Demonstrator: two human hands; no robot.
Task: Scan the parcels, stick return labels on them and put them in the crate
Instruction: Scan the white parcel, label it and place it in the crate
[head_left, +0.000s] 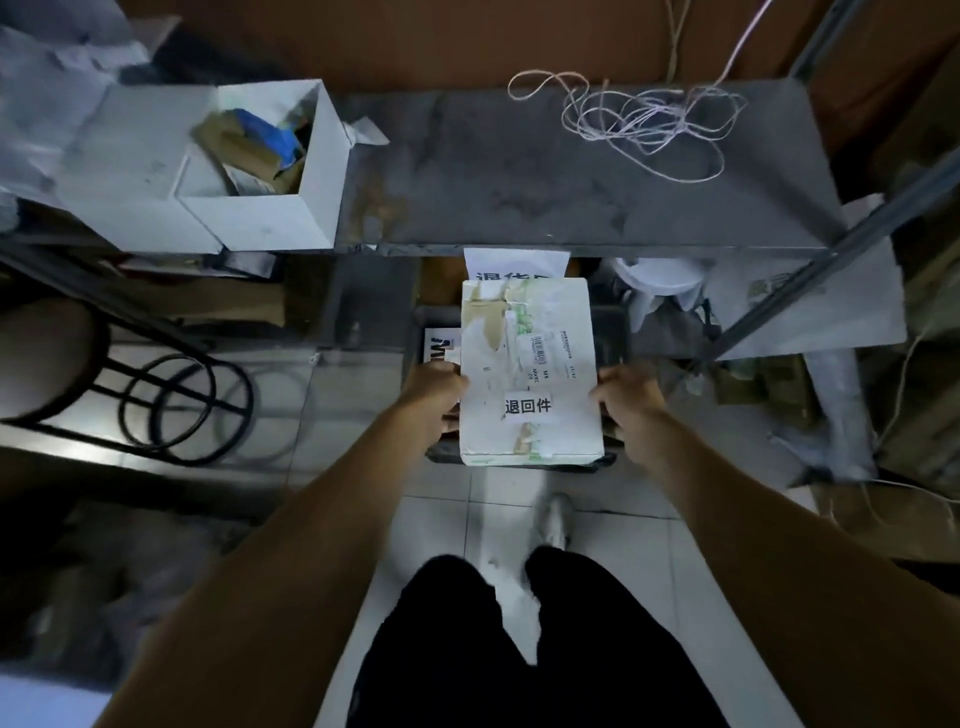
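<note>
While both hands, left hand (435, 402) and right hand (631, 400), are clasping the labelled parcel (530, 374) with closed fingers, lowering it level into the dark crate (613, 338) is looking wisest.

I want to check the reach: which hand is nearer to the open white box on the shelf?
The left hand. It holds the parcel's left edge, below and right of the open white box. The right hand grips the opposite edge, farther away.
</note>
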